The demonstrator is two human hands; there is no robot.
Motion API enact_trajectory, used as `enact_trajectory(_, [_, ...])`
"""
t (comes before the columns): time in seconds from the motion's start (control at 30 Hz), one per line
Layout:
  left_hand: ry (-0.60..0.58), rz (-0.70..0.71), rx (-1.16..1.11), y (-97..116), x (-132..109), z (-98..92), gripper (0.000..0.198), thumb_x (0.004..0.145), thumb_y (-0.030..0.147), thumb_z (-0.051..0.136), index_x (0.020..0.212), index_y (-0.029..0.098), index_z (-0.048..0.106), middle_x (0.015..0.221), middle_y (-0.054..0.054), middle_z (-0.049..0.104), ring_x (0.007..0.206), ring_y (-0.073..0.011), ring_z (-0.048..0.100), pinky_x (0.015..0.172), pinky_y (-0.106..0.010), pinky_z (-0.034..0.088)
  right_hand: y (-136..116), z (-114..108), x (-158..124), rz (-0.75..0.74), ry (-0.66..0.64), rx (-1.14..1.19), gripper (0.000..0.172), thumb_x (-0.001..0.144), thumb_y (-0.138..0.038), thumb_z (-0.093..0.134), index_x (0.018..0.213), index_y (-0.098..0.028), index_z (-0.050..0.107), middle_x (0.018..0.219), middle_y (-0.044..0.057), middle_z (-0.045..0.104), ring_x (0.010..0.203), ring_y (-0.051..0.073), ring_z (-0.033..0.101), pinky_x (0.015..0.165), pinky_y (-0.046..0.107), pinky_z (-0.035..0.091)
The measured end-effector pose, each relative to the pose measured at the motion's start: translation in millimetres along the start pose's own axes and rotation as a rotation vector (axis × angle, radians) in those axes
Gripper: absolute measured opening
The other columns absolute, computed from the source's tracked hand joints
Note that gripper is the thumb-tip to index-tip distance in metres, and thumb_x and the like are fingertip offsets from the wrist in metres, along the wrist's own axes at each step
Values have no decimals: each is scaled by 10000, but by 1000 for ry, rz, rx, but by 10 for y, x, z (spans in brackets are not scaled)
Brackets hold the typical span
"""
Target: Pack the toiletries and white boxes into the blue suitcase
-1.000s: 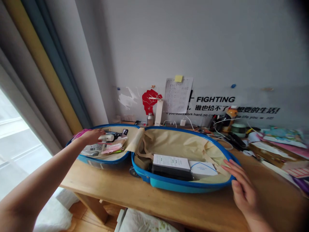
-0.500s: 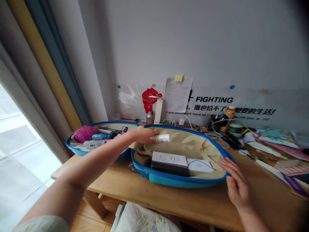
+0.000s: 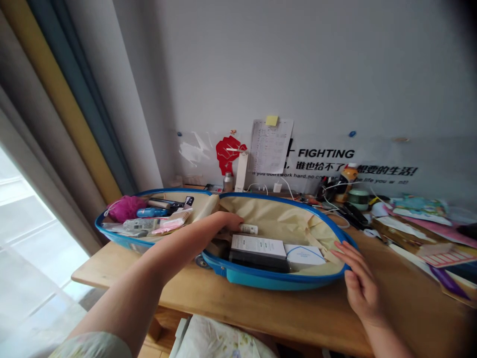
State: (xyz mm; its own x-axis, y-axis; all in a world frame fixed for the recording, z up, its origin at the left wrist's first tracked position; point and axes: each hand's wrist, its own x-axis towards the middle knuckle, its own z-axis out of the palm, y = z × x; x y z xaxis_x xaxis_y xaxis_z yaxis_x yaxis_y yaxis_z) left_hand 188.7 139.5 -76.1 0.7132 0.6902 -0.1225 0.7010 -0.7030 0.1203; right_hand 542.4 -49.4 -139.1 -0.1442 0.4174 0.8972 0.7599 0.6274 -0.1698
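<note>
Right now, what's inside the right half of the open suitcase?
A white-topped black box, a white box with a blue line, and a small white container in the left hand. The space beneath the boxes is covered.

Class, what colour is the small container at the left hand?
The container is mostly white, best seen in the head view.

Suitcase (image 3: 283, 282) is lying open on the table (image 3: 305, 318), halves side by side. In its left half, a mesh puff (image 3: 127, 208) is sitting leftmost, a tube (image 3: 152, 212) lying to its right and a packet (image 3: 172, 222) right of both. In its right half, the left box (image 3: 257, 246) and right box (image 3: 304, 254) are lying along the near side; left hand (image 3: 230, 222) is holding a bottle (image 3: 249, 229) just beyond the left box. Right hand (image 3: 357, 276) is resting on the right rim. Jar (image 3: 358, 200) is standing far right, beyond the suitcase.
</note>
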Motion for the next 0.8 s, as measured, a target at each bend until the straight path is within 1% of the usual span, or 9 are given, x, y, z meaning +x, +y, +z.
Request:
enact_trajectory(0.13, [-78, -55, -59, -5, 37, 38, 212, 739, 235, 737, 948, 241, 701, 871, -54, 762, 871, -234, 713, 805, -326, 546, 2, -2, -8, 11, -3, -14, 406, 1020, -410, 377, 1188, -197, 680, 1261, 136, 687, 1287, 296, 599, 1048, 523, 518])
enact_trajectory(0.27, [-71, -90, -121, 49, 16, 25, 258, 733, 187, 707, 985, 238, 706, 876, -38, 762, 839, -228, 710, 781, -329, 559, 29, 11, -22, 34, -2, 2, 429, 1014, -448, 377, 1152, -191, 690, 1245, 138, 693, 1278, 308, 604, 1047, 543, 515])
enact_trajectory(0.37, [13, -93, -157, 78, -45, -95, 339, 806, 196, 647, 1142, 210, 695, 1103, -80, 756, 1008, -236, 701, 891, -327, 545, 49, 20, -26, 17, 11, 14, 408, 1013, -437, 389, 1148, -195, 689, 1240, 135, 693, 1280, 308, 601, 1043, 535, 516])
enact_trajectory(0.43, [91, -78, -178, 20, -140, -246, 411, 891, 210, 552, 1293, 209, 636, 1304, -82, 687, 1175, -219, 645, 1013, -310, 493, 58, 19, -25, 1, 11, 8, 380, 1013, -404, 394, 1153, -204, 685, 1243, 131, 691, 1279, 308, 602, 1038, 526, 521])
enact_trajectory(0.53, [240, -127, -172, -270, -430, -517, 476, 974, 212, 367, 1415, 214, 547, 1431, -54, 606, 1288, -188, 573, 1100, -294, 426, 68, 11, -27, -12, -4, -3, 362, 1006, -372, 395, 1167, -216, 680, 1267, 130, 684, 1283, 320, 600, 1036, 533, 525])
enact_trajectory(0.57, [311, -198, -147, -420, -572, -597, 484, 976, 210, 336, 1408, 213, 555, 1420, -44, 615, 1284, -179, 575, 1098, -283, 427, 69, 10, -28, -11, -8, -4, 361, 1004, -370, 396, 1170, -220, 680, 1272, 130, 682, 1285, 322, 600, 1040, 535, 524])
enact_trajectory(0.6, [362, -315, -95, -587, -734, -663, 486, 969, 210, 328, 1390, 235, 570, 1403, -15, 630, 1272, -159, 583, 1086, -253, 430, 69, 9, -29, -6, -7, -2, 362, 1002, -371, 397, 1172, -222, 680, 1273, 129, 682, 1286, 322, 599, 1048, 535, 521])
enact_trajectory(0.7, [368, -519, -25, -1110, -1299, -745, 539, 879, 138, 355, 1365, 174, 585, 1392, -72, 636, 1272, -202, 588, 1075, -290, 449, 58, 13, -27, 24, -2, 2, 365, 999, -384, 405, 1166, -221, 685, 1259, 130, 685, 1281, 320, 604, 1072, 530, 511])
enact_trajectory(0.8, [296, -716, 43, -1520, -1850, -662, 582, 757, 120, 453, 1314, 143, 621, 1311, -127, 680, 1193, -273, 643, 1016, -346, 494, 42, 17, -22, 34, 3, 10, 372, 1002, -404, 404, 1157, -225, 690, 1253, 127, 685, 1275, 317, 607, 1075, 526, 512])
